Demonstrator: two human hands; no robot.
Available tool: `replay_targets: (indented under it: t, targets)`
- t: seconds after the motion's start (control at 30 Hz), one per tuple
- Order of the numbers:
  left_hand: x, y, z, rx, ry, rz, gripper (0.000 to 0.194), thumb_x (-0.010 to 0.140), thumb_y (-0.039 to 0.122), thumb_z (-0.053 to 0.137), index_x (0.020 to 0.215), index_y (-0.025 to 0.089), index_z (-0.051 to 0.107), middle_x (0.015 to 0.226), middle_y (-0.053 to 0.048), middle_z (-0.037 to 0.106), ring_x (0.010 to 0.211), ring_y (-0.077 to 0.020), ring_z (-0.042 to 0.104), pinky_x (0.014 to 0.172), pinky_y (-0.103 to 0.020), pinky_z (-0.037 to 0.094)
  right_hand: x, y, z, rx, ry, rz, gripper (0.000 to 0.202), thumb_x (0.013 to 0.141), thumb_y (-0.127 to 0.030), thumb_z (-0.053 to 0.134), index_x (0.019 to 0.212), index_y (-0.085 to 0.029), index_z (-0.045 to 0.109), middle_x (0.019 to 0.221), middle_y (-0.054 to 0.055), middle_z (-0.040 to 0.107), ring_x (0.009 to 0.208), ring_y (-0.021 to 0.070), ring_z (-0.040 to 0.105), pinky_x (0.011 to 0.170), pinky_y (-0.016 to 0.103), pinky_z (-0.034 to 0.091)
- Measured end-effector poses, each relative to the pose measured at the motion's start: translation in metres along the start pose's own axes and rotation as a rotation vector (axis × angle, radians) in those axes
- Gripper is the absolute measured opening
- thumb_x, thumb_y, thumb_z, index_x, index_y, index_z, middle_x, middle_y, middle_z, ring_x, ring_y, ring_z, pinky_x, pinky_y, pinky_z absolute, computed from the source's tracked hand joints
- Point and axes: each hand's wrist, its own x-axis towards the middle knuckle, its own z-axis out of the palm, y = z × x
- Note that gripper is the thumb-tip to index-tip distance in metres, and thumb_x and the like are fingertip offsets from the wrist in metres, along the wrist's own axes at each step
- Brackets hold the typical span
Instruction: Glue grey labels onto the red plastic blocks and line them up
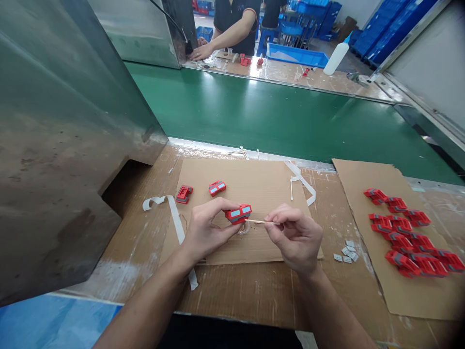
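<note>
Between the thumb and fingers of my left hand (206,227) is a small red and grey plastic part (239,213) with two pale blue windows. My right hand (296,237) pinches a thin stick (256,221), seemingly a cotton swab, whose far end meets the lower edge of the red part. Just below that part, a small clear round dish (244,228) sits on the cardboard sheet (232,252). Two similar parts lie farther back on the sheet: a red part with windows up (217,188) and a hollow-looking red part (184,194).
Several red parts (399,225) lie in rows on a right-hand cardboard sheet (407,300), with small grey pieces (348,252) nearby. Tape strips (176,218) edge the middle sheet. Beyond runs a green conveyor belt (247,111); a metal housing (69,145) stands left. A co-worker (236,29) works opposite.
</note>
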Motion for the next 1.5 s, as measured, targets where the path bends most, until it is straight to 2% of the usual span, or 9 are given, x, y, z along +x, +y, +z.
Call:
replay_targets:
  t: [0.17, 0.4, 0.5, 0.67, 0.8, 1.07, 1.23, 1.37, 1.5]
  targets:
    - [0.002, -0.008, -0.004, -0.134, 0.11, -0.146, 0.026, 0.076, 0.017, 0.083, 0.1, 0.018, 0.073, 0.092, -0.007, 0.079, 0.085, -0.02, 0.077, 0.082, -0.033, 0.065, 0.007, 0.003, -0.017, -0.157, -0.285, -0.07, 0.02, 0.085, -0.005, 0.067, 0.09, -0.024, 0.065, 0.081, 0.0, 0.073, 0.071, 0.0159, 0.063, 0.061, 0.03, 0.048]
    - [0.009, -0.01, -0.008, -0.39, 0.189, -0.388, 0.039, 0.07, 0.021, 0.089, 0.105, 0.015, 0.071, 0.109, -0.012, 0.079, 0.097, -0.0233, 0.078, 0.092, -0.036, 0.065, 0.005, 0.017, 0.005, -0.433, -0.663, -0.186, 0.023, 0.089, -0.007, 0.056, 0.098, -0.024, 0.067, 0.094, 0.003, 0.076, 0.083, 0.0195, 0.062, 0.074, 0.034, 0.055]
    - [0.011, -0.009, -0.01, -0.396, 0.226, -0.436, 0.04, 0.069, 0.021, 0.09, 0.105, 0.016, 0.073, 0.104, -0.01, 0.08, 0.094, -0.0226, 0.079, 0.091, -0.033, 0.066, 0.01, 0.007, -0.022, -0.357, -0.544, -0.144, 0.031, 0.087, -0.01, 0.064, 0.114, -0.025, 0.066, 0.112, 0.005, 0.074, 0.099, 0.0208, 0.066, 0.086, 0.038, 0.056]
    - [0.01, -0.01, -0.015, -0.388, 0.289, -0.462, 0.04, 0.07, 0.023, 0.091, 0.106, 0.019, 0.074, 0.097, -0.005, 0.081, 0.091, -0.0231, 0.079, 0.088, -0.031, 0.068, -0.01, -0.016, -0.135, -0.794, 0.075, 0.117, 0.012, 0.095, -0.025, 0.065, 0.106, -0.025, 0.071, 0.089, 0.006, 0.071, 0.078, 0.02, 0.066, 0.07, 0.034, 0.052]
    - [0.006, -0.005, -0.015, -0.378, 0.284, -0.481, 0.039, 0.071, 0.025, 0.091, 0.108, 0.025, 0.075, 0.099, -0.003, 0.081, 0.093, -0.025, 0.079, 0.091, -0.037, 0.069, -0.048, -0.018, -0.197, -0.982, 0.005, 0.242, 0.009, 0.091, -0.028, 0.067, 0.091, -0.026, 0.075, 0.083, 0.007, 0.072, 0.075, 0.0229, 0.063, 0.065, 0.035, 0.049]
    - [0.007, 0.002, -0.008, -0.406, 0.224, -0.449, 0.038, 0.071, 0.023, 0.09, 0.106, 0.021, 0.075, 0.106, -0.002, 0.08, 0.096, -0.0247, 0.078, 0.093, -0.037, 0.068, -0.073, 0.008, -0.212, -1.07, -0.165, 0.417, 0.014, 0.088, -0.026, 0.061, 0.08, -0.023, 0.072, 0.082, 0.006, 0.073, 0.076, 0.0247, 0.065, 0.07, 0.037, 0.05]
    - [0.005, 0.0, -0.002, -0.446, 0.173, -0.397, 0.038, 0.074, 0.021, 0.087, 0.109, 0.017, 0.072, 0.111, -0.009, 0.078, 0.097, -0.0228, 0.078, 0.095, -0.038, 0.065, -0.042, -0.009, -0.177, -0.945, -0.058, 0.323, 0.015, 0.094, -0.032, 0.059, 0.092, -0.022, 0.07, 0.082, 0.005, 0.071, 0.069, 0.021, 0.064, 0.063, 0.033, 0.05]
    - [0.0, -0.004, 0.007, -0.473, 0.136, -0.253, 0.036, 0.08, 0.019, 0.081, 0.114, 0.018, 0.07, 0.112, -0.011, 0.076, 0.094, -0.0202, 0.078, 0.091, -0.035, 0.066, 0.0, -0.029, -0.086, -0.52, -0.009, 0.1, 0.013, 0.097, -0.026, 0.061, 0.101, -0.026, 0.074, 0.097, 0.004, 0.071, 0.085, 0.0183, 0.067, 0.073, 0.03, 0.054]
    - [-0.003, -0.007, 0.01, -0.47, 0.109, -0.16, 0.034, 0.083, 0.018, 0.079, 0.115, 0.018, 0.07, 0.113, -0.011, 0.075, 0.099, -0.0218, 0.077, 0.09, -0.035, 0.067, 0.02, -0.031, 0.003, -0.139, -0.033, 0.177, 0.005, 0.09, -0.023, 0.071, 0.094, -0.024, 0.074, 0.08, 0.001, 0.073, 0.065, 0.0134, 0.067, 0.059, 0.025, 0.056]
